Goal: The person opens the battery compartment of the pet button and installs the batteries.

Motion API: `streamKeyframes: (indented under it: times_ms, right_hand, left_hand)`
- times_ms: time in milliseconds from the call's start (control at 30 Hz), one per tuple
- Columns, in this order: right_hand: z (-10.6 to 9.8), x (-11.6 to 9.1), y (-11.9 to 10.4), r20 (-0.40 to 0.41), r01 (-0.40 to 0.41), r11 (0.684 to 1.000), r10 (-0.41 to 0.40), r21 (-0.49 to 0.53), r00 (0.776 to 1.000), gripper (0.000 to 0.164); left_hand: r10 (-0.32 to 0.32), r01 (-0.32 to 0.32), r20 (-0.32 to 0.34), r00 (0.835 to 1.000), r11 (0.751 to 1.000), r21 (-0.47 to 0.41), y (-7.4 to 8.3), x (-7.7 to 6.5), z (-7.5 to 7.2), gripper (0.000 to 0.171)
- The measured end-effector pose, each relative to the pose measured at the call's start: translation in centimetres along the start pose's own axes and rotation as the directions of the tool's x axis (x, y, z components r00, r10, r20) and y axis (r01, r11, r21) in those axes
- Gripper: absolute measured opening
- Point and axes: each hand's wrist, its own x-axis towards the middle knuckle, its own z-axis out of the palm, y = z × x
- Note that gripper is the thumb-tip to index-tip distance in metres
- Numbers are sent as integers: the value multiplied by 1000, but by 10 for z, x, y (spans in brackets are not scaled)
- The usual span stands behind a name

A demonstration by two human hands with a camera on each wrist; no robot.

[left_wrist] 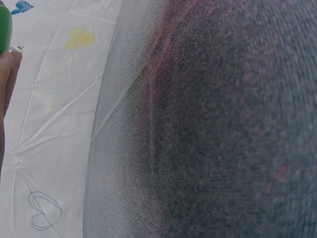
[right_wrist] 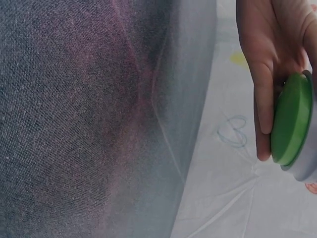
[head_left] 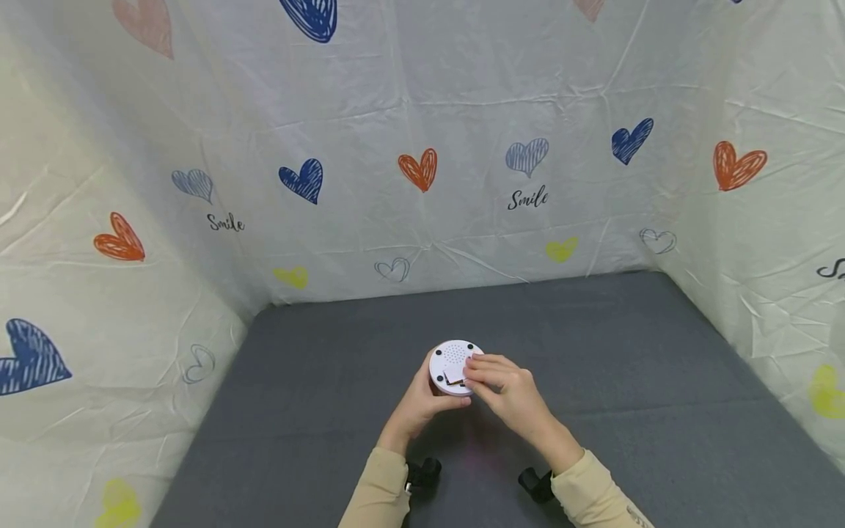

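Observation:
A round white push button [head_left: 451, 357] with a green top [right_wrist: 292, 121] is held up over the table, its white underside facing the head camera. That underside has speaker holes, small black feet and a partly uncovered battery compartment with a dark gap. My left hand [head_left: 419, 400] grips the button from the left, thumb along the near rim, fingers beneath the green side. With bent fingers and thumb, my right hand [head_left: 505, 385] pinches at the battery cover [head_left: 453, 376], hiding part of it. In the left wrist view only the green edge [left_wrist: 5, 27] and some fingers show.
A dark grey cloth covers the table [head_left: 317, 389]. White sheets [head_left: 370, 220] printed with hearts and "Smile" stand behind it and at both sides. Black wrist cameras [head_left: 422, 473] hang under the beige sleeves.

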Motion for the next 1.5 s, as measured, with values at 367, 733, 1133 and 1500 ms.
streamKeyframes:
  times_ms: [367,733,1133,1500]
  right_hand:
    - [3,0,-3,5,7,1000,-7,1,1000,22]
    - [9,0,-9,-17,-37,996,35,-78,999,18]
    - [7,4,-8,115,-22,995,33,-95,993,18]
    - [4,2,-4,172,19,997,-6,-70,985,27]
  left_hand:
    - [15,-15,-4,1000,1000,-5,1,-2,-3,84]
    - [17,-17,-7,1000,1000,-15,5,-2,-2,86]
    - [-8,8,-16,1000,1000,14,18,-8,2,83]
    - [4,-4,-28,1000,1000,-12,3,-4,-6,82]
